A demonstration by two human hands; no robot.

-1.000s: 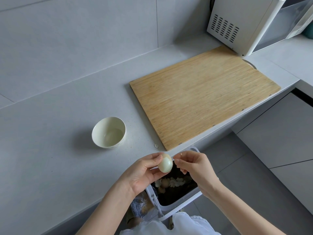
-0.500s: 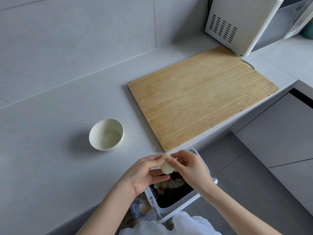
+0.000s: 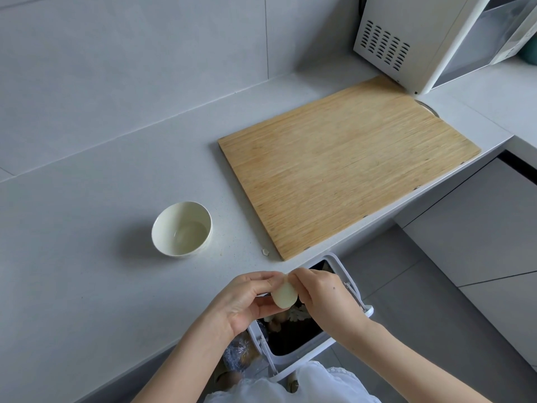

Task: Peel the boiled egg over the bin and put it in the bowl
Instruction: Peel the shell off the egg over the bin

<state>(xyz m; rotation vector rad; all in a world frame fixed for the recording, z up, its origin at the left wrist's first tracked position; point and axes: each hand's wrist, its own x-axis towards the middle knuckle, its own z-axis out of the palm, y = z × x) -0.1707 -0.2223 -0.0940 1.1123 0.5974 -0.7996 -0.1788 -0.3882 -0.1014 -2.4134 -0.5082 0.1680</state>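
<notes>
The boiled egg (image 3: 285, 296) is a smooth, pale, glossy oval, held above the open bin (image 3: 316, 349) at the counter's front edge. The left hand (image 3: 247, 301) cradles it from the side and below, thumb and forefinger curled over its upper end. The right hand (image 3: 322, 295) closes in from the other side, fingertips pinching at the top of the egg, where any remaining shell is hidden by the fingers. The bin is a white rectangular plastic tub with a dark liner; pale shell scraps lie inside.

The bowl (image 3: 182, 228) is a round, cream, matte vessel standing on the speckled grey countertop (image 3: 87, 257), well apart from the hands. A small shell fragment (image 3: 265, 251) lies on the countertop just beside the near corner of the cutting board (image 3: 343, 181), a flat rectangular slab with fine striped wood grain. A white microwave (image 3: 421, 39) with a slotted vent panel stands behind the board.

One second ago the right hand was off the egg, and a tan patch showed on the egg's upper end. Now the right hand's fingers are on it and that end is covered. Bowl, board and fragment are unchanged.
</notes>
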